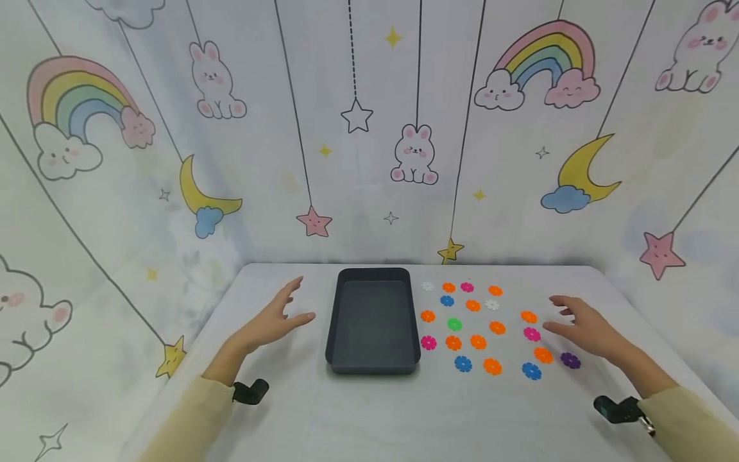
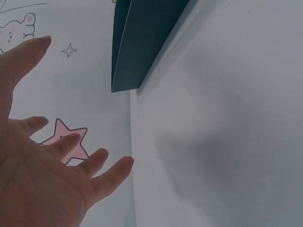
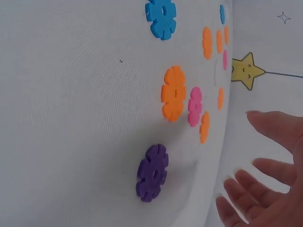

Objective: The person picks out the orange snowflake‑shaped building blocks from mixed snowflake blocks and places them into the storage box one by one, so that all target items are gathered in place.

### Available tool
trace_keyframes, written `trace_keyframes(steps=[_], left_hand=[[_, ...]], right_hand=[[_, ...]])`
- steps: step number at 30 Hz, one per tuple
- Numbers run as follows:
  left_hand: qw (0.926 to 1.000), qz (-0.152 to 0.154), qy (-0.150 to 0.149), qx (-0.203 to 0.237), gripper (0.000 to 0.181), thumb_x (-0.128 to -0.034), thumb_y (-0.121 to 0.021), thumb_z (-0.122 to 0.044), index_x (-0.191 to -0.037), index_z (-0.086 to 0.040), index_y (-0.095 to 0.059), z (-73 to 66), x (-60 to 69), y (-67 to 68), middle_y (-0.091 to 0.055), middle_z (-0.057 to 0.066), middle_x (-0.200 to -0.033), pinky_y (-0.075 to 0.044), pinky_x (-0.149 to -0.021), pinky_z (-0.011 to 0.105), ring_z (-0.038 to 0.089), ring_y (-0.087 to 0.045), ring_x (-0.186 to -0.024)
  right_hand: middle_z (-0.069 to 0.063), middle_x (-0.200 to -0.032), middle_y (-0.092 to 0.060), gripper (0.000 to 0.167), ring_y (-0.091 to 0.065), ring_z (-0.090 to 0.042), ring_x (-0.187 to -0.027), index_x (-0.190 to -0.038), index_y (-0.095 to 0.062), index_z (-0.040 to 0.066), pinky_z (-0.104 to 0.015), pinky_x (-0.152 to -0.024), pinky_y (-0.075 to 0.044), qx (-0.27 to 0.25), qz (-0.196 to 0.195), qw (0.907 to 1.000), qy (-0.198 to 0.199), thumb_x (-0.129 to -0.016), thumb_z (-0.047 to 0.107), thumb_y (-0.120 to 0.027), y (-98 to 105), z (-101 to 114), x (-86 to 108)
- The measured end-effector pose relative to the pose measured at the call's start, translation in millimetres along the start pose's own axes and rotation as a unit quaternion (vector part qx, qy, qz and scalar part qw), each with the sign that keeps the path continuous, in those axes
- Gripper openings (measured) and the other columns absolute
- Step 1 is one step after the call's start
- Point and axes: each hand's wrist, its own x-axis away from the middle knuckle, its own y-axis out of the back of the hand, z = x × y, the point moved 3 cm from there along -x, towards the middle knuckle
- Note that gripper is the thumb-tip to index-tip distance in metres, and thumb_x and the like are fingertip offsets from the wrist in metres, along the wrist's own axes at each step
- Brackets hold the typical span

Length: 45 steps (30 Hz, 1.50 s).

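Observation:
Left of the dark grey tray [image 1: 375, 371], my left hand [image 1: 271, 325] hovers with fingers spread, holding nothing; the left wrist view shows the palm [image 2: 42, 184] beside the tray's side wall [image 2: 147, 42]. My right hand [image 1: 589, 328] is held above the right part of the table, fingers apart and nothing in them. Nearest to it are a magenta flower disc [image 1: 532, 333], an orange disc [image 1: 543, 355] and a purple disc [image 1: 570, 360]. In the right wrist view the fingers [image 3: 255, 189] are raised clear of the purple disc [image 3: 152, 173]. The tray holds nothing.
Several flat flower discs lie scattered right of the tray, among them a green one [image 1: 455, 325], a blue one [image 1: 463, 364] and a white one [image 1: 427, 286]. The white table [image 1: 346, 417] meets a patterned cloth backdrop behind.

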Motion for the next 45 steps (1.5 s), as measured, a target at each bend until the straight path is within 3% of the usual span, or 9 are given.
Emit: trace_keyframes(steps=[8, 13, 17, 21, 30, 37, 45], left_hand=[[0.9989, 0.020, 0.031, 0.031, 0.092, -0.0960, -0.070, -0.048, -0.165, -0.026, -0.012, 0.4, -9.2, -13.1, -0.019, 0.012, -0.169, -0.036, -0.111, 0.068, 0.043, -0.032, -0.148], [0.9964, 0.028, 0.050, 0.062, 0.086, -0.0982, -0.069, -0.042, -0.164, -0.022, -0.017, -0.9, -14.8, -22.5, -0.025, 0.016, -0.166, -0.045, -0.108, 0.057, 0.042, -0.041, -0.143], [0.9906, 0.042, 0.068, 0.111, 0.082, -0.0989, -0.069, -0.036, -0.163, -0.019, -0.020, 0.1, -18.0, -31.2, -0.026, 0.019, -0.165, -0.055, -0.098, 0.048, 0.041, -0.049, -0.135], [0.9839, 0.052, 0.084, 0.149, 0.078, -0.1002, -0.068, -0.031, -0.161, -0.013, -0.023, 1.4, -20.6, -39.9, -0.030, 0.023, -0.161, -0.059, -0.090, 0.048, 0.042, -0.055, -0.129], [0.9713, 0.058, 0.110, 0.203, 0.064, -0.1037, -0.062, -0.019, -0.156, 0.000, -0.030, 5.1, -24.7, -54.0, -0.043, 0.026, -0.150, -0.061, -0.086, 0.048, 0.037, -0.061, -0.118], [0.9698, 0.057, 0.121, 0.204, 0.056, -0.1045, -0.059, -0.015, -0.153, 0.000, -0.037, 6.3, -25.1, -57.4, -0.045, 0.024, -0.147, -0.061, -0.085, 0.046, 0.029, -0.063, -0.108], [0.9697, 0.064, 0.120, 0.203, 0.053, -0.1039, -0.059, -0.013, -0.151, 0.001, -0.039, 3.7, -26.0, -59.9, -0.045, 0.024, -0.147, -0.061, -0.084, 0.046, 0.031, -0.063, -0.111]], right_hand=[[-0.036, -0.130, -0.055, 0.062, -0.056, -0.050, -0.112, -0.139, -0.046, -0.013, -0.059, -0.088, -0.057, -0.019, 0.006, 0.9995, -0.024, -0.097, 0.026, -0.071, -8.7, -5.5, -18.9], [-0.035, -0.126, -0.057, 0.059, -0.057, -0.049, -0.112, -0.136, -0.049, -0.014, -0.057, -0.089, -0.057, -0.042, 0.032, 0.9974, -0.049, -0.097, 0.025, -0.070, -17.6, -12.8, -31.6], [-0.034, -0.124, -0.058, 0.060, -0.057, -0.048, -0.111, -0.134, -0.050, -0.014, -0.056, -0.091, -0.056, -0.046, 0.050, 0.9956, -0.064, -0.096, 0.027, -0.072, -22.5, -14.1, -41.0], [-0.032, -0.122, -0.059, 0.058, -0.057, -0.046, -0.110, -0.131, -0.053, -0.014, -0.057, -0.092, -0.055, -0.042, 0.058, 0.9938, -0.085, -0.095, 0.027, -0.072, -24.1, -12.9, -47.0], [-0.032, -0.117, -0.060, 0.049, -0.056, -0.044, -0.106, -0.124, -0.057, -0.014, -0.059, -0.093, -0.054, -0.039, 0.060, 0.9915, -0.108, -0.092, 0.020, -0.073, -25.0, -12.3, -48.7], [-0.028, -0.111, -0.061, 0.048, -0.058, -0.041, -0.101, -0.122, -0.056, -0.014, -0.056, -0.090, -0.055, -0.038, 0.053, 0.9912, -0.115, -0.092, 0.019, -0.072, -26.9, -12.7, -47.0], [-0.025, -0.104, -0.064, 0.037, -0.061, -0.033, -0.091, -0.115, -0.059, -0.013, -0.048, -0.082, -0.059, -0.039, 0.033, 0.9938, -0.098, -0.094, 0.015, -0.069, -21.6, -13.3, -45.8]])
